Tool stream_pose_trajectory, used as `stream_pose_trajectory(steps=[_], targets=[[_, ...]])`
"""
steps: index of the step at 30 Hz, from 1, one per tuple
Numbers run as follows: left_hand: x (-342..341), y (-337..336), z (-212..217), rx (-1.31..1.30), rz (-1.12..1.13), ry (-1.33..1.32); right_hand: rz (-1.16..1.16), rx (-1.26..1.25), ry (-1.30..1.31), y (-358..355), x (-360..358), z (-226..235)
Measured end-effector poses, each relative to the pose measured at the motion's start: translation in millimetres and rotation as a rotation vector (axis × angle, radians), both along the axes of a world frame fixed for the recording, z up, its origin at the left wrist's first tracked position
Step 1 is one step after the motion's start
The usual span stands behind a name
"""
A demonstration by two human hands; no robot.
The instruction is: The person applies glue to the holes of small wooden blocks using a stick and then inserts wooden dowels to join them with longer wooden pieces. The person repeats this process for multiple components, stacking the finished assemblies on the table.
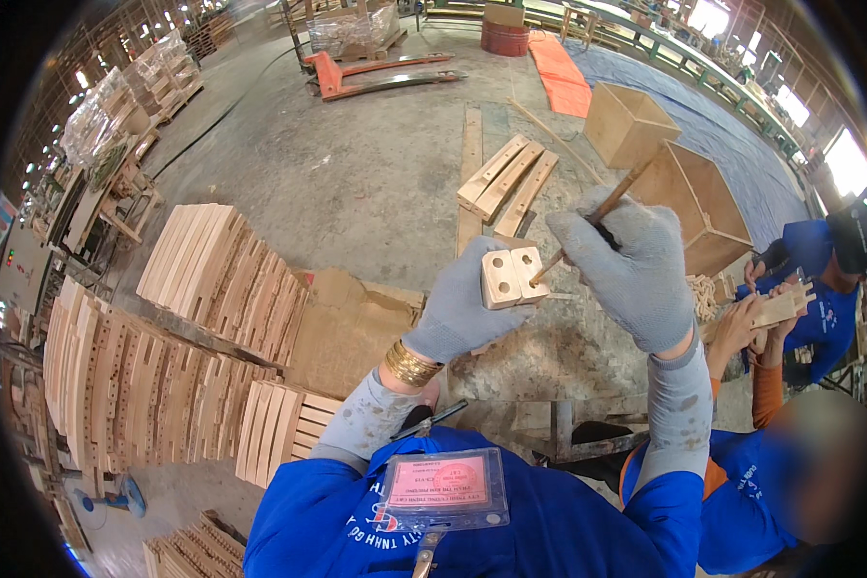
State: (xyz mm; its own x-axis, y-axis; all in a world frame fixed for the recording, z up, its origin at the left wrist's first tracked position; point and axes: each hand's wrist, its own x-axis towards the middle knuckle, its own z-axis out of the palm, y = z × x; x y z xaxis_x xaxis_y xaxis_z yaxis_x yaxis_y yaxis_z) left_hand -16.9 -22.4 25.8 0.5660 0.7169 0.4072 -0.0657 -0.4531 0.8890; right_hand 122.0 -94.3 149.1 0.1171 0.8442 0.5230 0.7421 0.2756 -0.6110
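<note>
My left hand [462, 303], in a grey glove, grips two small pale wooden blocks [512, 275] held side by side, their drilled end faces turned toward me. My right hand [636, 270], also gloved in grey, holds a thin wooden stick [615, 198] slanted down to the left, its tip touching a hole in the right block. Both hands are raised above a concrete floor. Gold bangles [410, 365] circle my left wrist.
Rows of curved wooden slats [212, 270] stand stacked at left and lower left. Flat boards [506, 178] and open wooden boxes [689, 197] lie on the floor ahead. A person in blue [819, 308] works at right holding wood. An orange pallet jack [376, 72] sits far back.
</note>
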Motion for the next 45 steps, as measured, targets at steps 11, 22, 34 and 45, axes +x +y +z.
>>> stream_pose_trajectory(steps=[11,22,34,45], targets=[[2.0,0.8,-0.2,0.048,0.001,0.009,-0.016,0.015,0.011,-3.6,0.7,9.2],[-5.7,8.2,-11.6,-0.002,0.032,0.014,-0.273,-0.144,0.353,16.3,52.8,-82.8],[-13.5,9.7,-16.3,0.016,0.036,0.064,-0.370,-0.425,-0.046,61.5,73.1,-299.5],[-14.0,12.1,-20.8,0.036,0.037,0.079,-0.288,-0.321,0.110,36.9,78.7,-318.3]])
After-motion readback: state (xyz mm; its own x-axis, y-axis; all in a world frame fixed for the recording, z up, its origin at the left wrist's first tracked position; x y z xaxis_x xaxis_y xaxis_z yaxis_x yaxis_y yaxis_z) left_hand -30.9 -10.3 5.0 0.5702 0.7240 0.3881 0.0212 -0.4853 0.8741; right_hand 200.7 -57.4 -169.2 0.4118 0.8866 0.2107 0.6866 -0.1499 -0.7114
